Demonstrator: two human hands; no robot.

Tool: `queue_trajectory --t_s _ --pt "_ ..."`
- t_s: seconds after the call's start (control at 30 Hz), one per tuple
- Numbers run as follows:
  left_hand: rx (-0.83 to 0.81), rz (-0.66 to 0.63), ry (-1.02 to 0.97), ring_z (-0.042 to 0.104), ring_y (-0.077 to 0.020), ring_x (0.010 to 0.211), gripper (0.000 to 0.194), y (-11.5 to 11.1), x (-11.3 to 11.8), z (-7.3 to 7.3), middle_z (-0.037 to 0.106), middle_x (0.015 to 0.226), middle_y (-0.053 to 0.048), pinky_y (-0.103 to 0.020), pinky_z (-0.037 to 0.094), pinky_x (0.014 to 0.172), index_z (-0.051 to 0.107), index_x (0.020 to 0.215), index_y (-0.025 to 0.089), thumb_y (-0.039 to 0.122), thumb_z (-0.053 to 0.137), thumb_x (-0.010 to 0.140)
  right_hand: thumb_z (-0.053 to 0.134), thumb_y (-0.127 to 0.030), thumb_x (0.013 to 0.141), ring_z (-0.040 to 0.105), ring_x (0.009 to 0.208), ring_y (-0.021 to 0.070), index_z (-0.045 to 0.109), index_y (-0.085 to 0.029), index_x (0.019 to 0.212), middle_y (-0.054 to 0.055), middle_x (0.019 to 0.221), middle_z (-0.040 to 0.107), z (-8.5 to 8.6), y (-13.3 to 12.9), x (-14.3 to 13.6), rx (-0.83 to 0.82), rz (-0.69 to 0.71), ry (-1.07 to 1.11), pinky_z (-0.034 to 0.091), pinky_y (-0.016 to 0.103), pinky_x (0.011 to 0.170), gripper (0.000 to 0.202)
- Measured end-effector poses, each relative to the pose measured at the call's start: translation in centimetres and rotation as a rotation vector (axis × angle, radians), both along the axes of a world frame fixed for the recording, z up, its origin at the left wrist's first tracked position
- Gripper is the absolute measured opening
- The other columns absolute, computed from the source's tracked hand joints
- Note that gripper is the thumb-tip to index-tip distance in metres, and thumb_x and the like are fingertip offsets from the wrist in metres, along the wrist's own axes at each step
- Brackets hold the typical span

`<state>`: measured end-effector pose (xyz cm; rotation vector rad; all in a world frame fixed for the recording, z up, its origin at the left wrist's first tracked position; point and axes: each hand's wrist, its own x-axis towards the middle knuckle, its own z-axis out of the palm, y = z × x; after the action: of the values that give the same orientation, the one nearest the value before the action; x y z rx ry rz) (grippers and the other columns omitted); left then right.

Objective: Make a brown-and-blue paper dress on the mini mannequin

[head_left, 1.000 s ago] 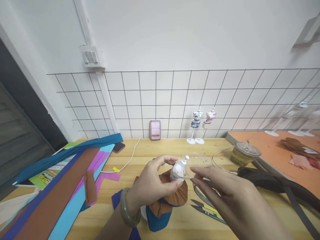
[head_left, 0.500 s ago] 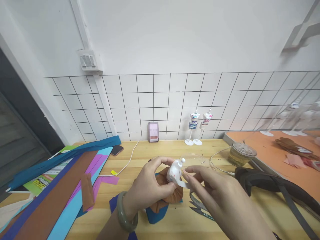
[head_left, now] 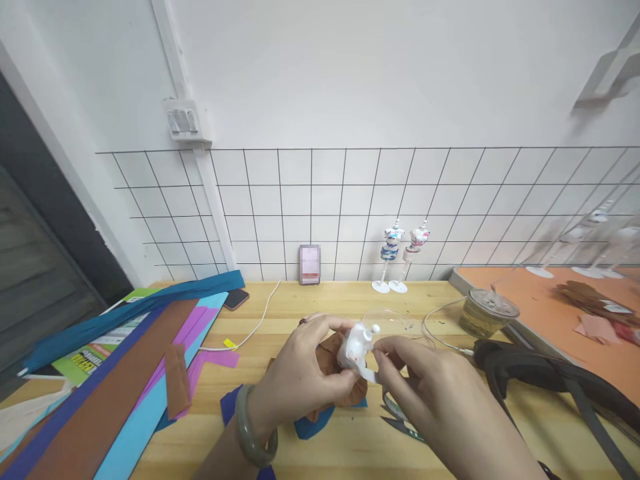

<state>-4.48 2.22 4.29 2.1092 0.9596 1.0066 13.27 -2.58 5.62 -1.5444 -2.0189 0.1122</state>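
My left hand (head_left: pixel 313 370), a bangle on its wrist, is wrapped round a small white mannequin torso (head_left: pixel 356 345). Its neck knob tilts up to the right. Gathered brown crepe paper (head_left: pixel 327 357) bunches around and behind the torso, with a blue paper piece (head_left: pixel 314 425) underneath. From the torso's lower side a narrow white strip (head_left: pixel 370 375) runs to my right hand (head_left: pixel 425 387), which pinches its end between thumb and fingers. Scissors (head_left: pixel 404 427) lie on the table, partly hidden by my right hand.
Coloured paper strips (head_left: pixel 100 400) and a dark phone (head_left: pixel 236 299) lie left. Another phone (head_left: pixel 310 265) leans on the wall beside two decorated mini mannequins (head_left: pixel 391 250). To the right are a lidded clear container (head_left: pixel 487 313), a black strap (head_left: pixel 545 373) and an orange board (head_left: pixel 565 300).
The torso has tipped a little further to the right in my left hand. My right hand still pinches the strip, which now angles slightly lower. The view has shifted slightly.
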Motion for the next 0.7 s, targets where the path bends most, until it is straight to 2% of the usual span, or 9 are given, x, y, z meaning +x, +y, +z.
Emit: queue_trajectory --t_s 0.13,0.23,0.37,0.57,0.7 --pt "-0.067 -0.027 -0.014 0.059 -0.0190 0.098 0.043 -0.1 -0.1 0.1 0.064 0.107 0.001 -0.031 0.045 0.089 0.057 0.106 0.025 0.013 0.062 0.065 0.045 -0.031 0.088 0.061 0.044 0.0171 0.062 -0.023 0.071 -0.001 0.053 0.066 0.1 0.1 -0.2 0.000 -0.112 0.064 0.039 0.025 0.042 0.025" --pt "-0.096 -0.052 -0.018 0.060 -0.0200 0.099 0.043 -0.2 -0.1 0.2 0.064 0.107 0.000 -0.033 0.046 0.091 0.057 0.106 0.024 0.014 0.063 0.065 0.046 -0.031 0.087 0.060 0.043 0.0163 0.060 -0.023 0.069 -0.001 0.051 0.065 0.4 0.1 -0.5 -0.061 -0.156 0.182 0.039 0.024 0.041 0.024" --pt "-0.111 -0.066 -0.058 0.060 -0.0215 0.101 0.045 -0.1 -0.1 -0.1 0.064 0.109 -0.002 -0.034 0.046 0.092 0.058 0.107 0.024 0.015 0.067 0.063 0.043 -0.030 0.086 0.058 0.044 0.0143 0.056 -0.023 0.072 -0.003 0.054 0.065 0.6 0.4 -0.6 -0.204 -0.149 0.366 0.040 0.022 0.040 0.020" --pt "-0.109 -0.087 -0.117 0.059 -0.0196 0.103 0.046 0.1 -0.5 0.0 0.064 0.110 -0.001 -0.031 0.047 0.091 0.057 0.110 0.025 0.013 0.066 0.066 0.040 -0.036 0.087 0.044 0.034 0.0086 0.051 -0.022 0.081 -0.003 0.063 0.061 0.2 1.3 -0.2 -0.328 -0.132 0.571 0.036 0.019 0.031 0.019" --pt "-0.092 -0.083 -0.111 0.063 -0.0182 0.092 0.043 0.0 -0.6 0.6 0.067 0.100 -0.002 -0.029 0.050 0.083 0.058 0.107 0.022 0.014 0.066 0.066 0.039 -0.037 0.088 0.045 0.034 0.0081 0.050 -0.021 0.084 0.000 0.068 0.064 -0.1 1.7 0.0 -0.333 -0.101 0.579 0.036 0.018 0.030 0.020"
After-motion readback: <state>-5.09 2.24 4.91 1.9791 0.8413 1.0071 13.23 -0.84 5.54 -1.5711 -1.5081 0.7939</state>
